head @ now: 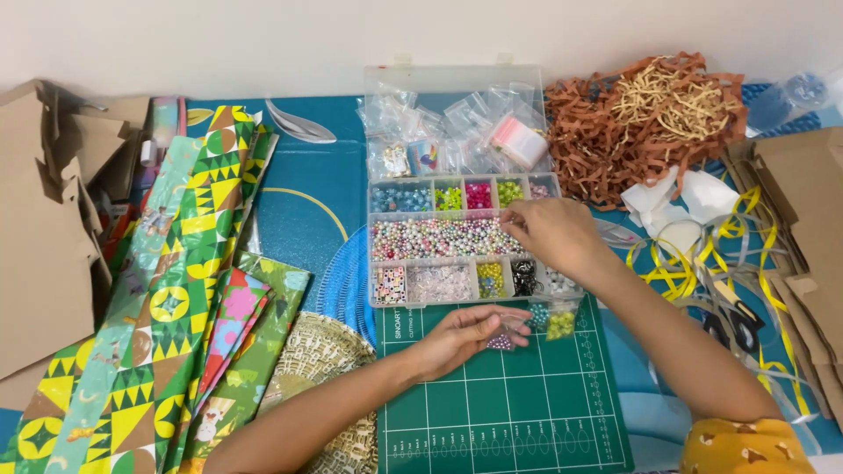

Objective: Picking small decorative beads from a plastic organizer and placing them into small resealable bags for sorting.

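Green cutting mat (500, 412) nearest; small bead bag (502, 338) pinched by left hand (461, 338); right hand (549, 230) fingertips closed over bead organiser (439, 239); filling judged early.

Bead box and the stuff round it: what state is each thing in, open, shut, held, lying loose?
Bead box: lid up, compartments filled.
Small bags: piled against the raised lid.
Left hand: holding a small clear bag with beads.
Right hand: fingertips pinched over the box's long middle compartment.
Scissors: lying on the ribbons, blades hidden.
Wrapping paper: folded, stacked.
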